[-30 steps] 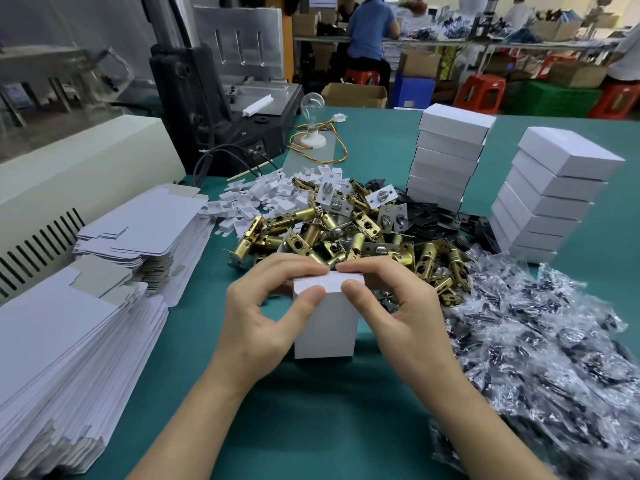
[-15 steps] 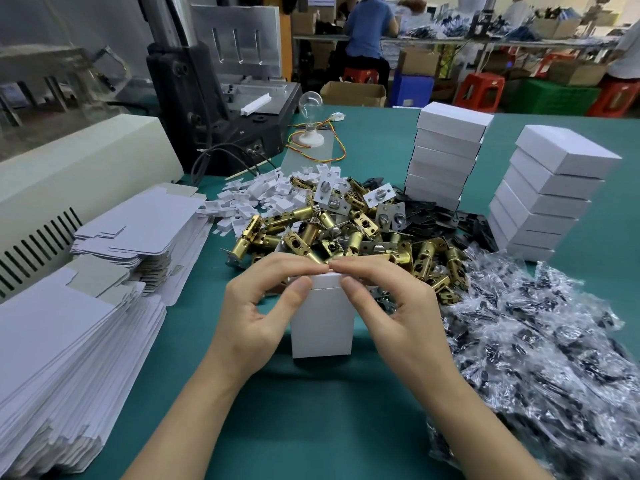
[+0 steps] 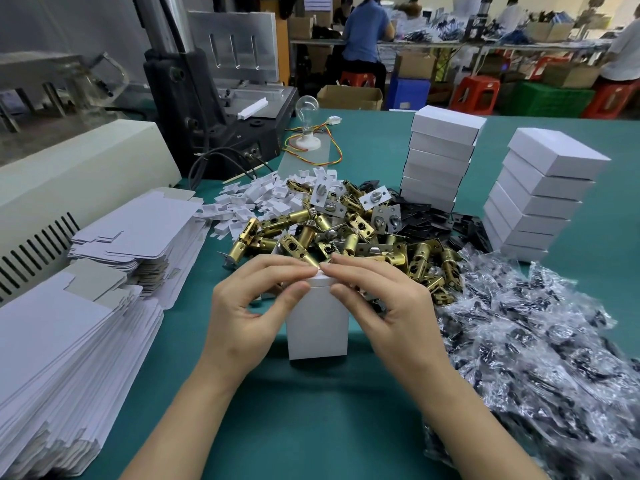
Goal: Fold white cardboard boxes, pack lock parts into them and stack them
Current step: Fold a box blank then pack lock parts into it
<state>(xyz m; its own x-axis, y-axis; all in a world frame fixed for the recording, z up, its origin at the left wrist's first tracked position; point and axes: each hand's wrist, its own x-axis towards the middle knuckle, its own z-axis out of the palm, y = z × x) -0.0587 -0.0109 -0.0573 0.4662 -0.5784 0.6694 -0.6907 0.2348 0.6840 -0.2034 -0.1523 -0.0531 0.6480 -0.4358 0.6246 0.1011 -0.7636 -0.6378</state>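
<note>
Head view looks down on two bare forearms that reach in from the bottom edge and converge on a white box [image 3: 317,330]. The box stands upright on its short end on the green surface [image 3: 311,427], just in front of a pile of brass latch parts [image 3: 349,237].

The left hand [image 3: 249,310] is at the box's left side with its fingers arched. Its thumb lies against the upper front face near the top edge, and its index finger curves over the top. The right hand [image 3: 388,306] mirrors it from the right, with the thumb on the front face by the top corner and the index finger bent over the top. The two index fingertips [image 3: 311,270] meet above the box, whose top flap lies flat. Each hand thus pinches the box's upper end between thumb and forefinger. The remaining fingers of both hands curl behind the box, and whether they touch it cannot be told.

At the left edge lie flat box blanks [image 3: 69,341] in layered stacks. Small white card pieces [image 3: 256,199] are scattered beyond the latch parts. Clear bags of dark parts [image 3: 536,341] are heaped just beside the right forearm. Two stacks of closed white boxes [image 3: 440,161] stand farther back on the right, well apart from the hands.
</note>
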